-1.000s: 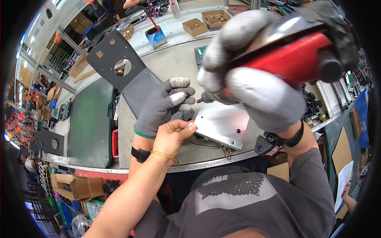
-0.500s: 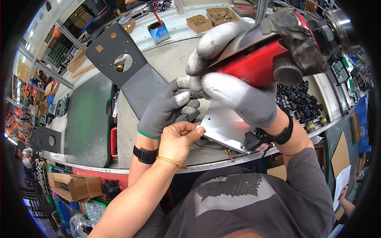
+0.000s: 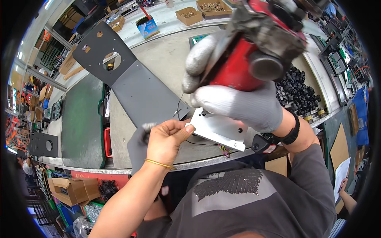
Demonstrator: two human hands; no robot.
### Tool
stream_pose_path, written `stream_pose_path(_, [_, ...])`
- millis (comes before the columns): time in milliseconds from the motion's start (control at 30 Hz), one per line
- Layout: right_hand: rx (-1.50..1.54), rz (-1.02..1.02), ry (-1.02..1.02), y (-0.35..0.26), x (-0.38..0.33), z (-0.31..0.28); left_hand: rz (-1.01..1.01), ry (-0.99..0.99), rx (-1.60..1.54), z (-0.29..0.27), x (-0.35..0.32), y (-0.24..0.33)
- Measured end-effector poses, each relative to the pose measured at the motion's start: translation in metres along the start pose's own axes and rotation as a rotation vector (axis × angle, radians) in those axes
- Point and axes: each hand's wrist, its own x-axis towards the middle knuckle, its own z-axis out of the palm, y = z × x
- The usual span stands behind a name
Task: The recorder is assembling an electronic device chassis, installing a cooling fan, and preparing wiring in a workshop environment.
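Note:
My right hand (image 3: 242,103), in a grey-white glove, is wrapped round a red tape-wrapped power tool (image 3: 238,63). The tool is partly blurred, and its lower end is hidden behind the glove, over a silver metal bracket (image 3: 222,131). Another person's bare hand (image 3: 166,137), wearing a yellow bracelet, pinches the bracket's left corner. Behind that bare hand is my gloved left hand (image 3: 137,144), smeared by motion with its fingers mostly hidden. A large dark grey bent panel (image 3: 147,95) with holes lies beyond, its near end close to the bracket.
Black round parts (image 3: 297,87) are heaped at the right. A green mat (image 3: 83,119) and a red bin (image 3: 107,141) lie left. Cardboard trays (image 3: 188,16) of small parts and a blue box (image 3: 147,28) stand at the back. Below the table edge is a cardboard box (image 3: 75,190).
My left hand has drawn back from beside the tool's lower end toward the near left, behind the bare hand. The tool has tilted and shifted left in view.

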Motion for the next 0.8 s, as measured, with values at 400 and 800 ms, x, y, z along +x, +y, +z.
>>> stream_pose_path(400, [-0.184,-0.038,0.004,0.016,0.018,0.004,0.038,-0.02,0.064,-0.002,0.007,-0.008])
stream_pose_path(800, [-0.463,-0.285,-0.073,0.036,0.036,0.014,1.289,0.204,1.32,0.064,-0.017,-0.049])
